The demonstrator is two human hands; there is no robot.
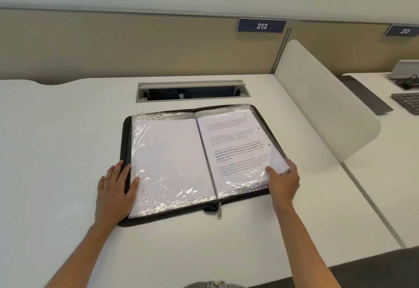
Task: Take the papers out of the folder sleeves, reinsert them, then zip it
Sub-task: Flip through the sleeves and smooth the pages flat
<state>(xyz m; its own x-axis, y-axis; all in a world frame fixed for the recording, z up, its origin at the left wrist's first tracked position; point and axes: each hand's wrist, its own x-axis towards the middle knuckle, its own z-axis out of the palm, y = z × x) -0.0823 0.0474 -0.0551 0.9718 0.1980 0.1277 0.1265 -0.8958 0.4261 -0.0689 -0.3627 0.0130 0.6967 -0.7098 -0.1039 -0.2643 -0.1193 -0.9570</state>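
Left hand: our left hand (115, 186) lies flat, fingers straight, across the near left edge of the folder (124, 133), thumb pressing on the plastic sleeve; it grips nothing.
Folder: it lies open and flat on the white desk (56, 140), just in front of the cable tray (191, 91); its spine runs away from us, leaning slightly left at the far end, so the long axis of the spread runs left to right, tilted slightly up at the right.
Zip pull: the zip pull (219, 211) hangs loose at the near end of the spine, pointing toward us.
Papers: the blank sheet (167, 151) sits in the left sleeve, the printed page (235, 149) in the right.
Right hand: our right hand (283, 179) pinches the near right corner of the right-hand pages, thumb on top, fingers underneath.
Step in hand: we judge the right-hand sheet is being handled at its sleeve; we do best to keep the left palm down as an anchor and move the paper straight along the sleeve, without buckling.
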